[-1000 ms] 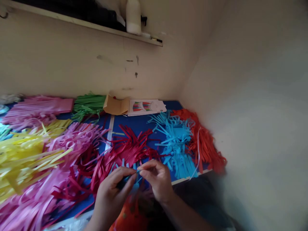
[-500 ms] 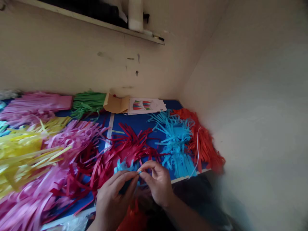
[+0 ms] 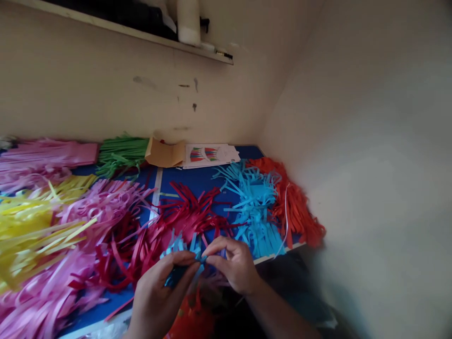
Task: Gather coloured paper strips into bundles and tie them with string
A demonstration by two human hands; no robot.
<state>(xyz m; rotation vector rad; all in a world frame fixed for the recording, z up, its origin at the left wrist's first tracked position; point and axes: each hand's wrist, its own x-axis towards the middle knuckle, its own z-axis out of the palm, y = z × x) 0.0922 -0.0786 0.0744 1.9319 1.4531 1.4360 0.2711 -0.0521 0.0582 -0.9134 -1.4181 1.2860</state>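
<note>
Both hands meet at the near edge of the table, pinching a light-blue fringed paper tassel [image 3: 176,244]. My left hand [image 3: 155,287] is curled round it, with thumb and index finger closed near its twisted middle. At the same spot, the thumb and index fingertips of my right hand [image 3: 235,266] press on a small blue twist. The tassel's loose strips stick out beyond the left fingers; part of it is hidden in that hand. Just behind lie crimson fringed strips [image 3: 187,214]. Orange fringe [image 3: 192,315] hangs below the hands.
The blue table [image 3: 208,179] carries light-blue fringe [image 3: 259,207] and orange fringe [image 3: 303,216] at right. Pink [image 3: 102,202], yellow [image 3: 24,226] and green fringe [image 3: 122,153] lie at left. A printed sheet [image 3: 212,155] and open cardboard [image 3: 165,153] sit by the wall, below a shelf [image 3: 134,32].
The view has shifted slightly to the right. The hands have turned a little and more blue shows between the left fingers; both still pinch the tassel.
</note>
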